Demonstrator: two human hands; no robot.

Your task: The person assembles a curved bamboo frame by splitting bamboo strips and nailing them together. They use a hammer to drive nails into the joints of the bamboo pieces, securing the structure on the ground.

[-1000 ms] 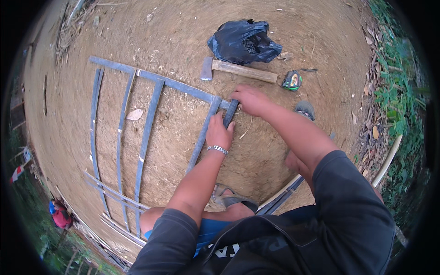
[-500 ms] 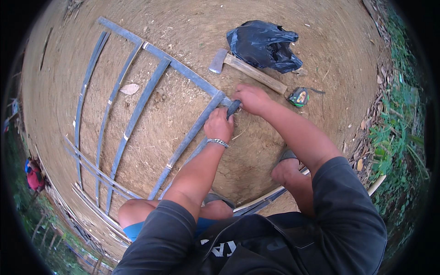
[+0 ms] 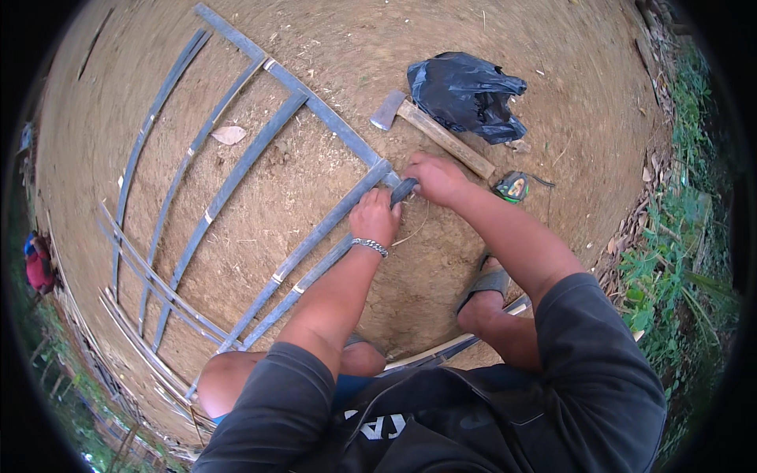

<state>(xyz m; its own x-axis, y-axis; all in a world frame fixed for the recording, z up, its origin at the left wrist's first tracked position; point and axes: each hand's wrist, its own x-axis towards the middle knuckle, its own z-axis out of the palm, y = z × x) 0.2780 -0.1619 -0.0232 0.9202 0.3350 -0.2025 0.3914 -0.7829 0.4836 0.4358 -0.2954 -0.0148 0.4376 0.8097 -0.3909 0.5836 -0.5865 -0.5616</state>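
My left hand (image 3: 374, 215) is closed round the upper end of a dark grey bamboo slat (image 3: 315, 277), which runs down to the lower left, partly behind my forearm. Beside it, my right hand (image 3: 436, 179) grips the tip of the same slat, with its fingertips at the end of a long bamboo crosspiece (image 3: 335, 122). A second slat (image 3: 319, 229) lies just left of my left hand, its top end on the crosspiece. How the held slat meets the crosspiece is partly hidden by my fingers.
Several more slats (image 3: 225, 173) fan out leftward from the crosspiece. An axe (image 3: 445, 139), a black plastic bag (image 3: 465, 91) and a tape measure (image 3: 512, 186) lie beyond my right hand. Plants (image 3: 678, 236) line the right edge. Another person (image 3: 38, 264) is far left.
The view has shifted slightly. Both hands stay at the same end of the slat, and more of its length shows left of my left forearm, nearly alongside the neighbouring slat.
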